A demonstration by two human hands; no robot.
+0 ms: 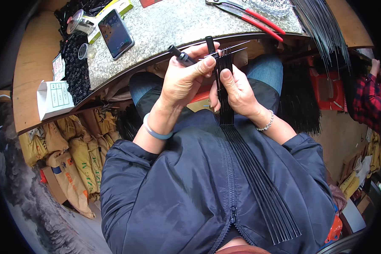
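Observation:
My left hand (183,78) is closed around a black tube-shaped tool (180,55), which slants up past the thumb. Its thumb and fingertips also pinch near the upper end of a bundle of thin black ribs (225,101). My right hand (238,94) grips that bundle farther down, with the thumb pressed across its front. A short black cylinder (209,43) stands up at the top of the bundle. Thin metal wires (236,47) stick out sideways there. Below the hands, long black rods (262,182) fan out over my dark jacket.
A stone-topped table (165,27) lies ahead, bearing a phone (115,34), red-handled pliers (252,19), heaped small black parts (77,78) and a white box (54,99). Dark rods (326,31) overhang its right end. Yellow sacks (78,156) line the left; a person in a checked sleeve (370,99) is at right.

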